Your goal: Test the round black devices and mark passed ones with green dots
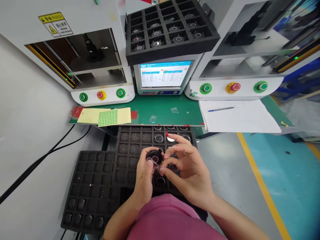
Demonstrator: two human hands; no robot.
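Now left hand (144, 180) holds device (151, 154); right hand (193, 170), film (156, 166).

On the table (143, 114), a monitor (163, 78) stands between the left machine (110, 95) and the right machine (250, 79), an upper tray (172, 50) above it. Sticker sheets (91, 115) lie before the left machine, papers (245, 120) under a pen (221, 109) before the right. Nearer, both hands (192, 168) and a watch body (154, 156) are over a middle tray (123, 150); left of it, a side tray (93, 181) holds 6 pieces (88, 220)
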